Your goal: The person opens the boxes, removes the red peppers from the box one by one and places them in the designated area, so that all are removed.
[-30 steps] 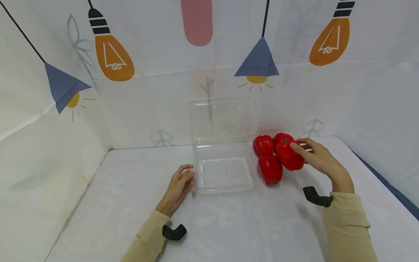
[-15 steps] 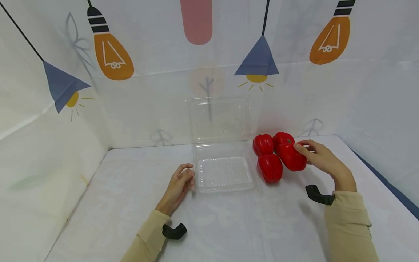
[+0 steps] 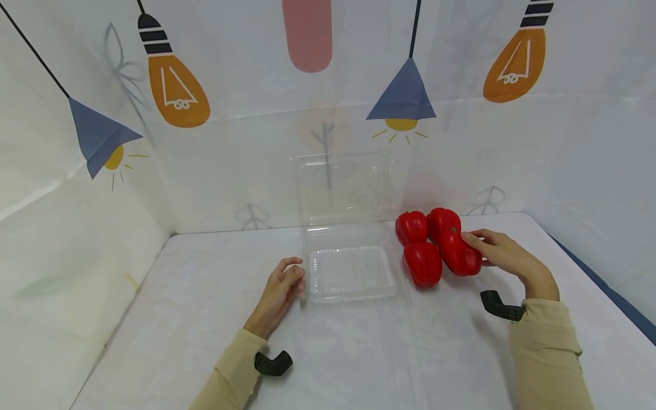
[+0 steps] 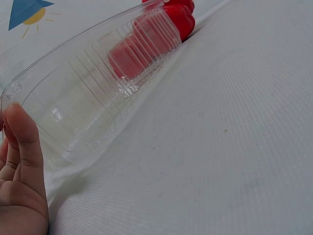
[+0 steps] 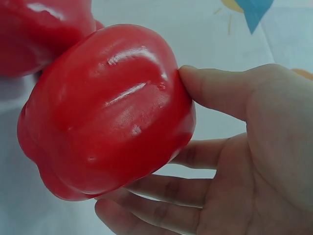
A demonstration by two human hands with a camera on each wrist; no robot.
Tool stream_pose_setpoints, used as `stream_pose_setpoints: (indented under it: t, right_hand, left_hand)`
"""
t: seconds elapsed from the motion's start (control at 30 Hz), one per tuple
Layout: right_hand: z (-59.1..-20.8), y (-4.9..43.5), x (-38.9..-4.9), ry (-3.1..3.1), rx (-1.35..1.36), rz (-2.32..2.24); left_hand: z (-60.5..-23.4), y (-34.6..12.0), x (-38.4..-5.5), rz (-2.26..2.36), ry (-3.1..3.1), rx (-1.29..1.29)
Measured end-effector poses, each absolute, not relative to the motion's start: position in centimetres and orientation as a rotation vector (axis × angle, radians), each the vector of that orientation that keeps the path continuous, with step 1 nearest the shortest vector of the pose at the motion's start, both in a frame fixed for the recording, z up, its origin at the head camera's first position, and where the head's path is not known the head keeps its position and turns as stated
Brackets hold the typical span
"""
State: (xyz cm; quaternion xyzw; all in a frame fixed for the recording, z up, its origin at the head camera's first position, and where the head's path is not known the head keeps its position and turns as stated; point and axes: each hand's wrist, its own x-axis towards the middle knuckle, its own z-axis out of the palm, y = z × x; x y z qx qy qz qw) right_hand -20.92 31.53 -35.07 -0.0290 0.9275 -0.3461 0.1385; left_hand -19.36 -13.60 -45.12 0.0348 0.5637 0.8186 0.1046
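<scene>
In the head view my right hand (image 3: 509, 259) holds a glossy red bell pepper (image 3: 462, 257) at the right of the pepper group. The right wrist view shows the thumb on one side of this bell pepper (image 5: 112, 112) and the fingers under the other. My left hand (image 3: 277, 293) is at the left edge of a clear plastic clamshell container (image 3: 353, 273). In the left wrist view its thumb (image 4: 22, 122) presses the container's rim, with fingers behind. The clear lid (image 3: 343, 188) stands raised at the back.
Three more red bell peppers sit close to the container's right side: a front one (image 3: 422, 265), a back left one (image 3: 411, 228) and a back one (image 3: 442, 221). The white table (image 3: 359, 353) meets a printed cloth backdrop (image 3: 246, 171) behind.
My right hand has moved the bell pepper slightly right and down, away from the back pepper. My left hand and the container stay put.
</scene>
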Motion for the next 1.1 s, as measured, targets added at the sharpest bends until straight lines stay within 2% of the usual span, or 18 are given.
stream_pose_setpoints:
  t: [1.1]
  right_hand:
    - [-37.6,32.8,-22.2,2.549,-0.068,-1.049]
  left_hand:
    - [-45.1,-13.6,-19.2,2.410,1.672,0.127]
